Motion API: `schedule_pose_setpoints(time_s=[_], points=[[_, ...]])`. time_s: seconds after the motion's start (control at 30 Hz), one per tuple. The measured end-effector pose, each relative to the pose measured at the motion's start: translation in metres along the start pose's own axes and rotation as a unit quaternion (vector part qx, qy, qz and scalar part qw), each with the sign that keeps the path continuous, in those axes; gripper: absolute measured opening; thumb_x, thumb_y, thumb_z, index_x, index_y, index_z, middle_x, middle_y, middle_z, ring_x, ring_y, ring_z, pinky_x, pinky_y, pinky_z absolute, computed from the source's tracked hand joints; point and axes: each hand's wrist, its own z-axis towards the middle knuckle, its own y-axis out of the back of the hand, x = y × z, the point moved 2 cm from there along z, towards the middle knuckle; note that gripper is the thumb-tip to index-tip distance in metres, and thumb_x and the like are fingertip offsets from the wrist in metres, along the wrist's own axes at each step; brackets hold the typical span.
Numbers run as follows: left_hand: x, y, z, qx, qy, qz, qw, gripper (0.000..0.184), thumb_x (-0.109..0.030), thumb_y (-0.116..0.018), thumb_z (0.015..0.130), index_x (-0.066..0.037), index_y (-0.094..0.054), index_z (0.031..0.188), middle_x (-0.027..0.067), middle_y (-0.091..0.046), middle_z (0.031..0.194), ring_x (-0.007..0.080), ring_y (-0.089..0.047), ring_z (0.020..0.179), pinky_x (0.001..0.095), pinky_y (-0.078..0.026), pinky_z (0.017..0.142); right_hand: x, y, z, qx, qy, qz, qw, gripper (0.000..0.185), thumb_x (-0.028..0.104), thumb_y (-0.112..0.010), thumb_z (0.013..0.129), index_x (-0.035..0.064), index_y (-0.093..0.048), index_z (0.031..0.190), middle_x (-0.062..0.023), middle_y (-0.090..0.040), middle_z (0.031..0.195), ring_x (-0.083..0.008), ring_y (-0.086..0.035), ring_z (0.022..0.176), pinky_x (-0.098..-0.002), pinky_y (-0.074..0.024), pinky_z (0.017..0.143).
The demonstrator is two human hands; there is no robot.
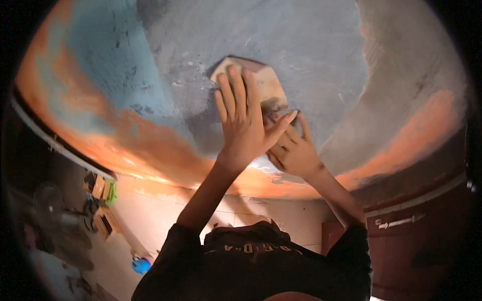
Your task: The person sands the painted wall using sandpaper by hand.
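Observation:
A pale, angular hand float (pixel 271 85) lies flat against a wall coated in smooth grey plaster (pixel 316 50). My left hand (pixel 241 115) rests on the float's back, palm down, with its fingers stretched out and the thumb pointing right. Lower down, my right hand (pixel 295 153) has bent fingers around the float's near end, where a dark smudged part shows. The left thumb and hand partly hide that grip.
Blue-grey patches (pixel 105 45) and orange painted areas (pixel 150 155) border the grey plaster. Down on the tiled floor (pixel 221 216) are a blue round item (pixel 141 265) and cardboard boxes (pixel 104 223). A fan (pixel 49 198) stands at left; a dark red door (pixel 411 251) is at right.

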Motion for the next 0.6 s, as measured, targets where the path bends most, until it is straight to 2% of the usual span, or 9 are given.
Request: schedule_pose_setpoints(time_s=[0.03,0.1,0.13,0.2,0.27,0.37,0.43,0.53,0.6], points=[[0.001,0.001,0.007,-0.022,0.012,0.007,1.000,0.112,-0.066,-0.061,0.083,0.015,-0.019,0.147,0.0413,-0.007,0.153,0.0548,0.000,0.144,0.0652,-0.007,0.112,-0.009,0.006,-0.009,0.000,0.017,0.008,1.000,0.048,0.025,-0.064,0.084,0.0147,-0.060,0.130,-0.0104,-0.051,0.141,-0.0262,-0.045,0.133,-0.0547,-0.0302,0.110],[0.008,0.001,0.018,-0.073,0.060,0.014,0.995,0.113,-0.064,-0.063,0.083,0.015,-0.016,0.147,0.0417,-0.005,0.153,0.0555,0.000,0.144,0.0651,-0.007,0.112,-0.040,0.021,-0.019,-0.015,-0.075,0.008,0.997,0.050,0.027,-0.063,0.084,0.0165,-0.059,0.132,-0.0100,-0.050,0.142,-0.0281,-0.042,0.135,-0.0562,-0.0273,0.109],[0.011,0.002,0.021,-0.115,0.090,0.010,0.989,0.114,-0.063,-0.064,0.083,0.015,-0.014,0.148,0.0420,-0.004,0.152,0.0562,0.000,0.143,0.0649,-0.007,0.112,-0.054,0.024,-0.027,-0.020,-0.059,0.016,0.998,0.050,0.027,-0.063,0.084,0.0165,-0.059,0.132,-0.0100,-0.050,0.142,-0.0281,-0.042,0.135,-0.0562,-0.0273,0.109],[0.015,-0.014,0.010,-0.115,0.107,0.028,0.987,0.108,-0.055,-0.063,0.088,0.015,-0.007,0.148,0.0424,-0.001,0.152,0.0572,0.000,0.143,0.0651,-0.006,0.112,-0.080,0.031,-0.048,-0.106,-0.112,-0.057,0.986,0.045,0.029,-0.059,0.086,0.0169,-0.062,0.130,-0.0097,-0.050,0.142,-0.0319,-0.046,0.129,-0.0556,-0.0270,0.106],[0.013,-0.055,-0.016,-0.156,0.109,-0.026,0.981,0.098,-0.044,-0.059,0.094,0.015,-0.004,0.148,0.0430,0.000,0.152,0.0577,0.001,0.142,0.0655,-0.006,0.112,-0.094,0.022,-0.064,-0.130,-0.108,-0.054,0.984,0.042,0.029,-0.058,0.088,0.0177,-0.063,0.128,-0.0089,-0.051,0.141,-0.0325,-0.047,0.126,-0.0544,-0.0274,0.103],[-0.017,-0.093,-0.065,-0.160,0.109,-0.009,0.981,0.087,-0.034,-0.055,0.097,0.015,-0.005,0.148,0.0434,0.000,0.151,0.0582,0.001,0.142,0.0647,-0.006,0.113,-0.101,0.014,-0.064,-0.169,-0.091,-0.084,0.978,0.037,0.029,-0.055,0.090,0.0197,-0.066,0.124,-0.0071,-0.052,0.139,-0.0323,-0.048,0.121,-0.0526,-0.0285,0.098],[-0.022,-0.102,-0.077,-0.090,0.187,-0.057,0.977,0.084,-0.031,-0.054,0.097,0.015,-0.007,0.148,0.0415,-0.001,0.153,0.0590,0.000,0.142,0.0642,-0.008,0.113,-0.098,0.011,-0.060,-0.188,-0.082,-0.110,0.972,0.031,0.029,-0.055,0.090,0.0227,-0.068,0.118,-0.0040,-0.053,0.135,-0.0300,-0.047,0.120,-0.0525,-0.0276,0.097],[-0.007,-0.056,-0.033,-0.138,0.211,-0.043,0.967,0.079,-0.028,-0.052,0.099,0.015,-0.008,0.148,0.0386,-0.004,0.154,0.0559,-0.003,0.143,0.0600,-0.009,0.116,-0.101,0.007,-0.064,-0.197,-0.063,-0.084,0.975,0.029,0.030,-0.055,0.090,0.0229,-0.069,0.114,-0.0019,-0.052,0.137,-0.0283,-0.047,0.121,-0.0528,-0.0267,0.097],[0.012,-0.020,0.001,-0.184,0.174,-0.044,0.966,0.075,-0.026,-0.049,0.100,0.015,-0.008,0.148,0.0362,-0.006,0.156,0.0511,-0.004,0.145,0.0557,-0.009,0.117,-0.103,0.008,-0.064,-0.202,-0.048,-0.074,0.975,0.028,0.030,-0.055,0.091,0.0231,-0.069,0.113,-0.0010,-0.053,0.136,-0.0275,-0.047,0.122,-0.0518,-0.0271,0.097]])
